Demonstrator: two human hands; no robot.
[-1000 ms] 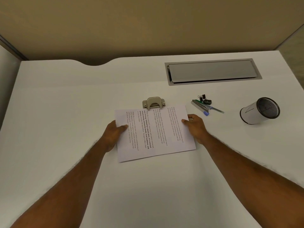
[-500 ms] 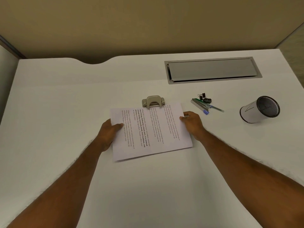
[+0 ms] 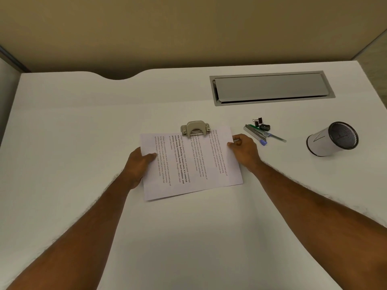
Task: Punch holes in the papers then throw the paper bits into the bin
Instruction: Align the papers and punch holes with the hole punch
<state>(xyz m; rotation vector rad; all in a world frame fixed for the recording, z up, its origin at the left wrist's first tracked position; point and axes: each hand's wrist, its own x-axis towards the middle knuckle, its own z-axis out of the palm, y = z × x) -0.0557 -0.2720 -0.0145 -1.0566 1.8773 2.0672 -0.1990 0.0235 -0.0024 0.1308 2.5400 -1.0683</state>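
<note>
Printed papers [image 3: 194, 170] lie on the white desk [image 3: 83, 132], their far edge tucked into the mouth of a beige hole punch [image 3: 195, 128]. My left hand [image 3: 139, 164] pinches the papers' left edge, thumb on top. My right hand [image 3: 244, 149] pinches the right edge near the far corner. A small bin [image 3: 330, 139], white-sided with black mesh inside, lies on its side at the right of the desk, well away from both hands.
Pens, a metal strip and black binder clips [image 3: 261, 130] lie just right of my right hand. A grey cable hatch [image 3: 270, 87] is set into the desk at the back right. A tan partition rises behind the desk.
Both hands have slid the papers forward and slightly left, so their far edge now sits inside the hole punch. The grip on each side is unchanged.
</note>
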